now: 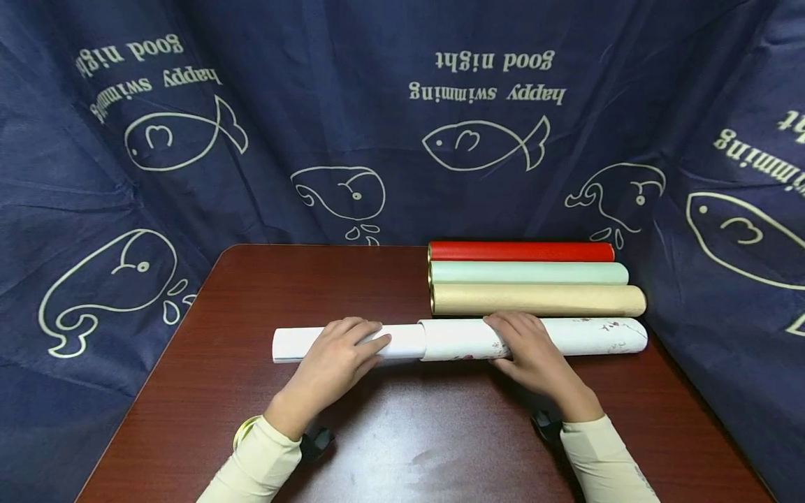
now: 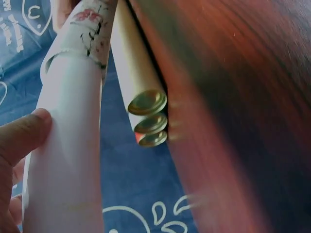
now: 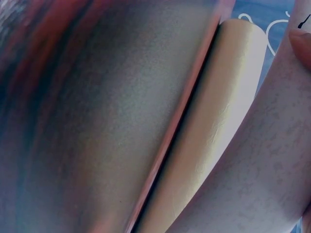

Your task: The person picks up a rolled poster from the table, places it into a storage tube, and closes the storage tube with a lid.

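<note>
Hands work one long roll near the table's [image 1: 251, 279] middle. Left hand [image 1: 336, 356] lies with fingers almost straight over the plain white paper roll [image 1: 302, 344], which enters the white patterned tube [image 1: 591, 337]. Right hand [image 1: 531, 353] curls over that tube. Just behind, side by side: tan tube [image 1: 541, 300], mint tube [image 1: 528, 273], red tube [image 1: 522, 251]. Navy fish-print cloth [image 1: 402, 140] closes in behind.
</note>
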Tool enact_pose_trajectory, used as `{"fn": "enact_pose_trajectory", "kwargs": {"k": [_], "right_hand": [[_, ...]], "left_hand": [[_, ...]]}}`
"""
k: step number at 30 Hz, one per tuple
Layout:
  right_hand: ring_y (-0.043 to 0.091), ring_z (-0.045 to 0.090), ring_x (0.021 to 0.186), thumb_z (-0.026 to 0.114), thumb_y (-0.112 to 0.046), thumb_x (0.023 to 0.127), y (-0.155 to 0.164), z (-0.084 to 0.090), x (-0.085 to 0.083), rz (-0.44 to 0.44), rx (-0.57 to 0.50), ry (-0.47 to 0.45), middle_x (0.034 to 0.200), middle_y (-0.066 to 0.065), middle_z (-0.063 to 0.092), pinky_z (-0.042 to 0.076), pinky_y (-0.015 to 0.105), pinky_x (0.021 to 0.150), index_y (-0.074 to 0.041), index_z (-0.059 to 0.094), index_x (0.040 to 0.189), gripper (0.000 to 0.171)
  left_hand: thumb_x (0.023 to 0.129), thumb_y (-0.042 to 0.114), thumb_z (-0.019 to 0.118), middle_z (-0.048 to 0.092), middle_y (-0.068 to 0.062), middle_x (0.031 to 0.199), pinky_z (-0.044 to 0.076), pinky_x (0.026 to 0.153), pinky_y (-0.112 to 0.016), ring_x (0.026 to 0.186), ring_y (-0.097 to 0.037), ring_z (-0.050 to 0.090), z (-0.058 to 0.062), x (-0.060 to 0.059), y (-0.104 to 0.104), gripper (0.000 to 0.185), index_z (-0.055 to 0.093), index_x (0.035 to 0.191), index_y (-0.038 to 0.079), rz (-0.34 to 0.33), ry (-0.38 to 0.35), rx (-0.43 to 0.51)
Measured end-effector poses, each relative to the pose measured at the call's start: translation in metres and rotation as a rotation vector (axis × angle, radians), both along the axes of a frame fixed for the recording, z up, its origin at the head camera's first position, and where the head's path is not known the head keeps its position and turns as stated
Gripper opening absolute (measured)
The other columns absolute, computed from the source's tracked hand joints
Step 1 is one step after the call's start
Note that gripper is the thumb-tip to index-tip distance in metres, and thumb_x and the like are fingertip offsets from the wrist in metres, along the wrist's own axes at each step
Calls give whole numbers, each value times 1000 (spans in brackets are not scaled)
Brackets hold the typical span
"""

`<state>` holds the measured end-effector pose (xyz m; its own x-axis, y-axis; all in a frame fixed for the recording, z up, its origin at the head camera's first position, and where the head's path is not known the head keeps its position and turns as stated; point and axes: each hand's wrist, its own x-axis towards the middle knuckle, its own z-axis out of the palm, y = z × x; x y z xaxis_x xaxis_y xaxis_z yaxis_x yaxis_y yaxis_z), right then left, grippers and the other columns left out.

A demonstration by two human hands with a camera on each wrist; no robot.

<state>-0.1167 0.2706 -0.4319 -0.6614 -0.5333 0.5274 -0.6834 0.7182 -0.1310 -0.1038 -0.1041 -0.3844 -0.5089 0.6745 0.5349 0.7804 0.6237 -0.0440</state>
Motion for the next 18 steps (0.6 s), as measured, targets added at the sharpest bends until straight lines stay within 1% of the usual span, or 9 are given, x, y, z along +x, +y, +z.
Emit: {"fn": "enact_pose_trajectory", "kwargs": {"k": [9,14,18], "right_hand": [[36,53,116,89,-14,61,2,-3,-1,5,4,-9,124,15,59,36,53,100,-5,58,128,74],[35,53,116,90,-14,61,1,-3,0,-13,10,-15,124,14,60,36,52,100,-6,58,127,74],[35,54,116,89,-14,61,-1,-2,1,-10,9,-7,123,14,60,36,53,100,-6,59,127,73]], "left_hand": [[83,22,82,67,-4,117,51,88,-43,107,-24,61,-13,-6,29,34,73,116,17,-31,-3,39],[85,24,80,66,-3,118,51,88,-42,107,-23,60,-15,-8,43,33,72,117,17,-31,-22,44],[85,25,80,67,-2,118,51,89,-40,108,-22,60,-14,-9,50,31,72,115,18,-19,-31,37]]}}
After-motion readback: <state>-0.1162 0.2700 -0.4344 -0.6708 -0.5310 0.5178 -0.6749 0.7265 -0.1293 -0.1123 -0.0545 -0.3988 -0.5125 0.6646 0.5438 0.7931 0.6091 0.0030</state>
